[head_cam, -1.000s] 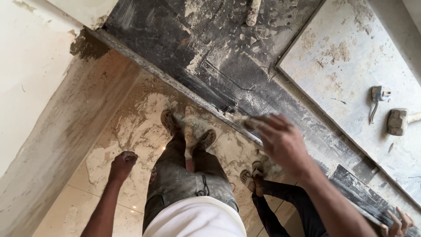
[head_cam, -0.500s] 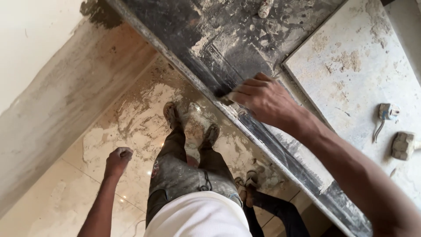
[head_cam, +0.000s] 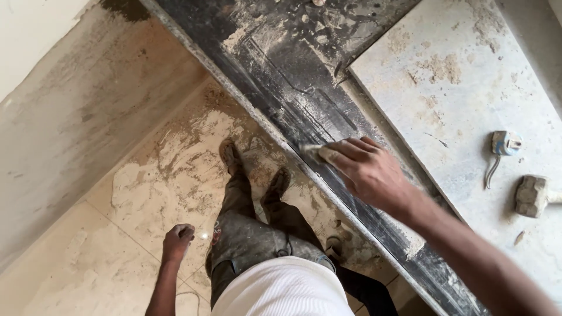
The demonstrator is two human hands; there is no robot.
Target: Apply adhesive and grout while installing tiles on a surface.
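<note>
My right hand (head_cam: 369,172) rests on the front edge of a long black stone slab (head_cam: 293,82) smeared with pale mortar. Its fingers are closed on a small pale flat tool (head_cam: 319,153), which is pressed against the slab's edge. What kind of tool it is, I cannot tell. My left hand (head_cam: 177,240) hangs at my side over the floor, curled into a fist with nothing visible in it. Below me are my grey dusty trousers (head_cam: 246,234) and my two feet (head_cam: 231,155).
A pale stone surface (head_cam: 468,88) lies beyond the black slab, with a mallet head (head_cam: 533,196) and a small hooked metal tool (head_cam: 502,146) on it. The tiled floor (head_cam: 146,193) is stained with mortar. A plastered wall (head_cam: 70,117) rises at left. Another person's dark trouser leg (head_cam: 363,287) stands close at right.
My right hand has slid up and to the left along the slab's front edge with the pale tool. My left hand stays down at my side.
</note>
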